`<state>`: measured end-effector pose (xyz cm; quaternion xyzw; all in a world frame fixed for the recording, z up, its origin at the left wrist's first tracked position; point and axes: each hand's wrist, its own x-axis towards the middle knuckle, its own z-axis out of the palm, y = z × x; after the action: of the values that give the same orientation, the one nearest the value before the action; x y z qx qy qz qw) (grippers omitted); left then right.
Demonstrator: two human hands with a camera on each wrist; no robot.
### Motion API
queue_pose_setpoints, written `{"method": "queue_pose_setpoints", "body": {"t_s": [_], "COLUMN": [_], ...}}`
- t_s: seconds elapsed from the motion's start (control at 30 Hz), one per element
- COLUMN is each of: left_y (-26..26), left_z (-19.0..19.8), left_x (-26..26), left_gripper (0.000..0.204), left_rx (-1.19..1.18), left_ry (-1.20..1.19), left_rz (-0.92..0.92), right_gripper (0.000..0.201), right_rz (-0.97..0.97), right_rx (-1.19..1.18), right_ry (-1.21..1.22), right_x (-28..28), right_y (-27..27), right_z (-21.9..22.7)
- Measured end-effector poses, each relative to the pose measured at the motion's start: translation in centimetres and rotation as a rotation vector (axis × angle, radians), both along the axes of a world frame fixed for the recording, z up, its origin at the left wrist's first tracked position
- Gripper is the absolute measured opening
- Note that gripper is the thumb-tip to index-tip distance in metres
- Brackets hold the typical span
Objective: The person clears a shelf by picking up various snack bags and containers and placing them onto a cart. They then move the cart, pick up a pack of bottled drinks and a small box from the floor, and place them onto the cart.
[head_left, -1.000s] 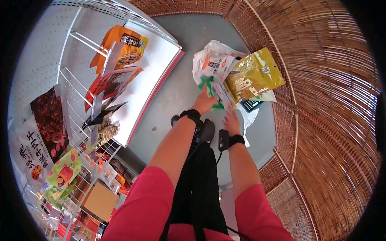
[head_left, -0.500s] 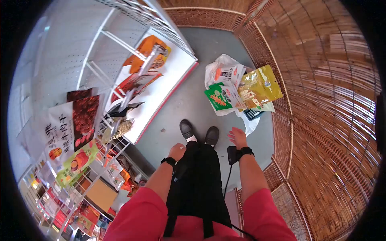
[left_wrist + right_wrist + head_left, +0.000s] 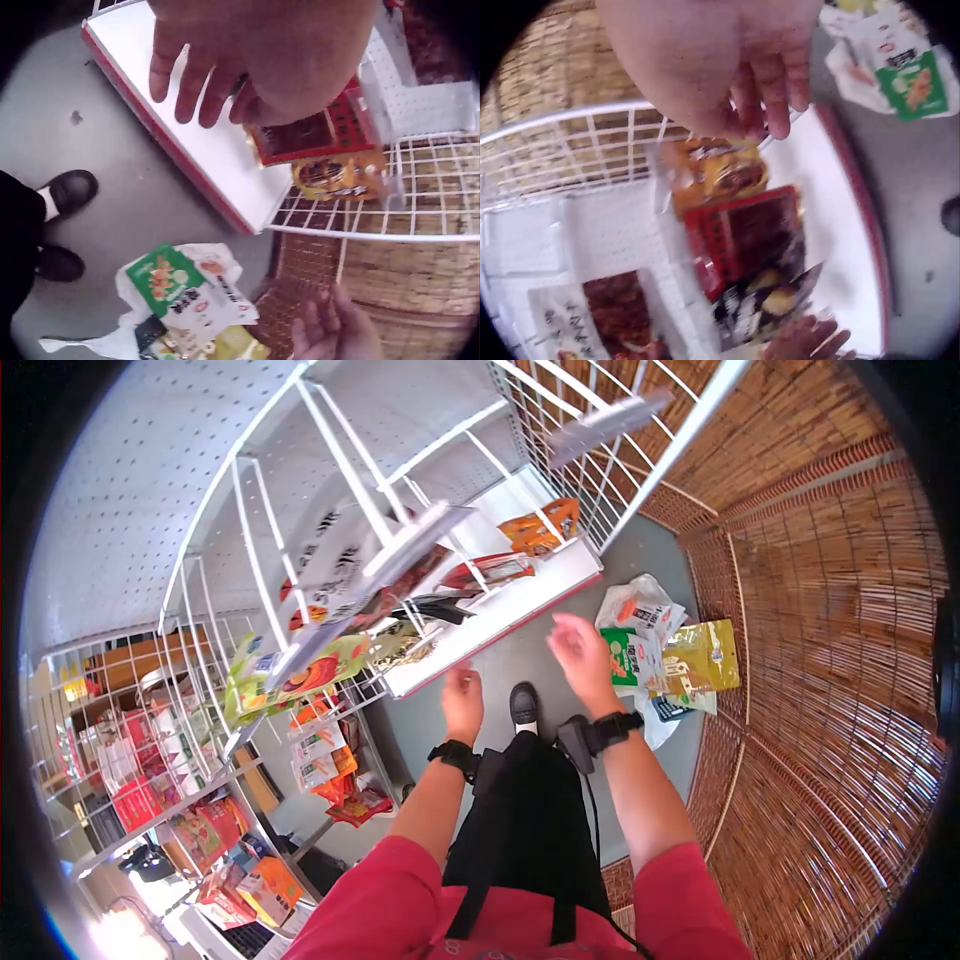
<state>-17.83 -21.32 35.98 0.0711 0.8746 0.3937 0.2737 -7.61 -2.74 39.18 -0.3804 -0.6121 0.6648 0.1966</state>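
Left hand (image 3: 462,705) and right hand (image 3: 582,655) have swung toward the white shelf (image 3: 240,172) since half a second ago, now out in front of its red front edge. Left fingers are loosely spread, right ones relaxed and slightly bent. Orange packet (image 3: 720,172) sits by the shelf's wire-grid end, red packet (image 3: 742,232) right beside it, and the left hand hides part of the red one in its own wrist view. Behind the wire dividers, the jerky pouch (image 3: 619,315) has big Chinese characters, too smeared to read; same for the lettering on the green-and-white packet (image 3: 632,658), lying on the floor pile off the shelf's front corner. Bare strip along the shelf's front edge, plus open grey floor (image 3: 112,150) below it.
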Motion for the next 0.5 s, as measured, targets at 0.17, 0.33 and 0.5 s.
{"method": "queue_pose_setpoints", "body": {"t_s": [0.17,0.33,0.5], "left_y": [0.5,0.3,0.5], "left_z": [7.4,10.2,12.2], "left_x": [-4.4,-8.6,-11.1], "left_gripper": [0.062,0.065,0.051], "left_rx": [0.292,0.456,0.554], "left_ry": [0.254,0.388,0.351], "left_rz": [0.336,0.345,0.322], "right_gripper": [0.084,0.103,0.085], "right_rz": [0.081,0.289,0.409], "right_rx": [0.419,0.496,0.272], "right_ry": [0.226,0.301,0.247], "right_x": [-11.9,-19.5,-19.3], "right_y": [0.4,1.3,0.7], "right_z": [7.8,10.7,10.6]}}
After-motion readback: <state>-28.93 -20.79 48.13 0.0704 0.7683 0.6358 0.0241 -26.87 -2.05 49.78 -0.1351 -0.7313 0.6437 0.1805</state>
